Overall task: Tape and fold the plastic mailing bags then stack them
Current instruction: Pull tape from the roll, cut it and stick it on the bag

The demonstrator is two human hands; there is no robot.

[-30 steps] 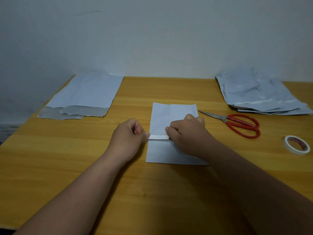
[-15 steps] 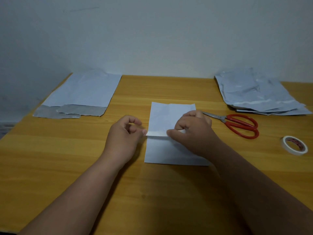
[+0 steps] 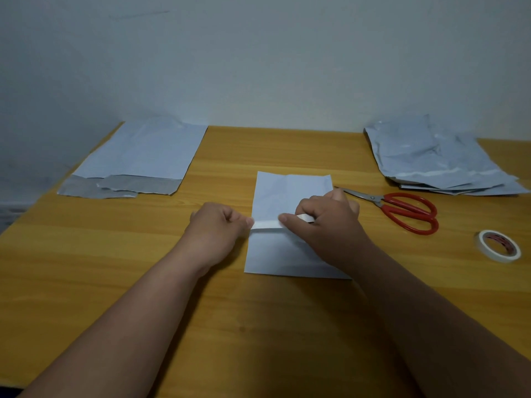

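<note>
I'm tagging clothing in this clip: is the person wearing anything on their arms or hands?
Nothing that shows. Both forearms are bare up to the frame's bottom edge, with no sleeves in view. The left hand and right hand show no gloves, rings, watch or bracelet.

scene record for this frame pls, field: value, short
surface: wooden table
work item: folded mailing bag, flat at centre
tape strip: white, across the bag
left hand: pinches the strip's left end
right hand: holds the strip's right part
left pile: flat bags
right pile: crumpled bags
tools: red scissors, tape roll, right of the bag
</note>
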